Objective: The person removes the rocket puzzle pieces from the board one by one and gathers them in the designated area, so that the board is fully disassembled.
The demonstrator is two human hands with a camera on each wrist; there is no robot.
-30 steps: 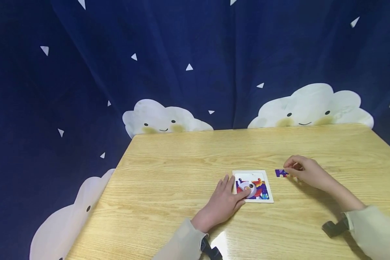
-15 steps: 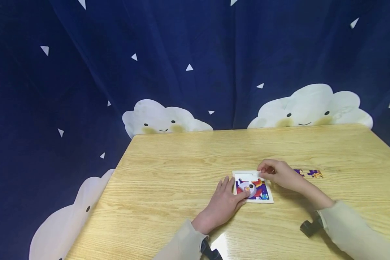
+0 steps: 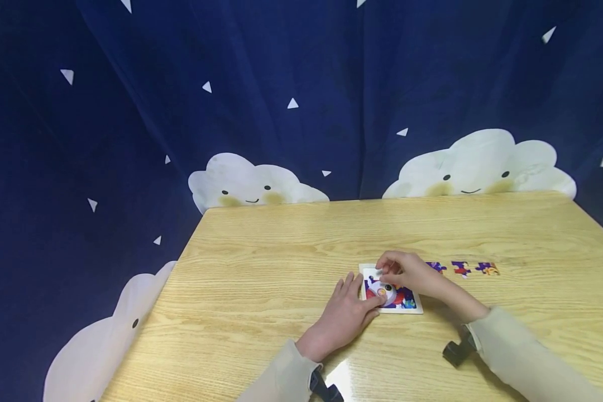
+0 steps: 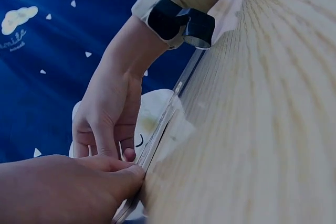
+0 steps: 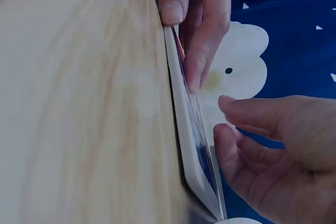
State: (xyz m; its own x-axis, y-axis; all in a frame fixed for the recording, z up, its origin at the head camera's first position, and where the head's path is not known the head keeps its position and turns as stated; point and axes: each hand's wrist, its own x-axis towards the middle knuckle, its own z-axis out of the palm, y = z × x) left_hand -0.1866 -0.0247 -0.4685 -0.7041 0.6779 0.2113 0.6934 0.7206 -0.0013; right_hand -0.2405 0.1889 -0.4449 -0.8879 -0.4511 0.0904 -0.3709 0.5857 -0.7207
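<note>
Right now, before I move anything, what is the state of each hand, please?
Left hand: open, thumb on the puzzle, fingers at the edge of the frame.
Right hand: open, loosely bent over the frame, nothing visible between its fingertips.

We count two hands, two sleeves, two black wrist devices, one tabletop, one white puzzle frame, three loose puzzle pieces between that frame and the tabletop's right edge, and, in the head view, three printed clouds.
</note>
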